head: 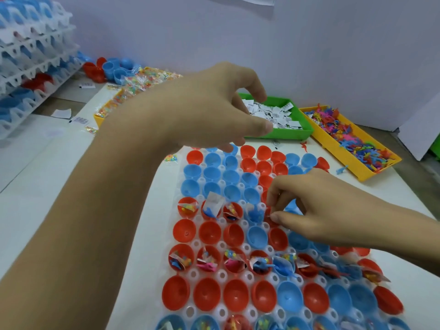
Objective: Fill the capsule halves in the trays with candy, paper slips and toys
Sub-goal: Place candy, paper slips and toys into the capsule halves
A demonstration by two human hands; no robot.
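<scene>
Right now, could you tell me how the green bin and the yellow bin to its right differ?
The green bin holds white paper slips; the yellow bin holds small multicoloured plastic toys. The green bin is partly hidden behind the left hand; the yellow bin is in open view. Both are shallow, open-topped and beyond the capsule tray.

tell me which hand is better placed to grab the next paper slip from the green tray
Left. The left hand hovers right at the green tray of paper slips, fingers loosely curled. The right hand is down over the capsule tray, farther away.

capsule halves [207, 297]: red, blue | slips bin [302, 120]: green | toy bin [333, 148]: yellow | tray [222, 275]: white
</scene>
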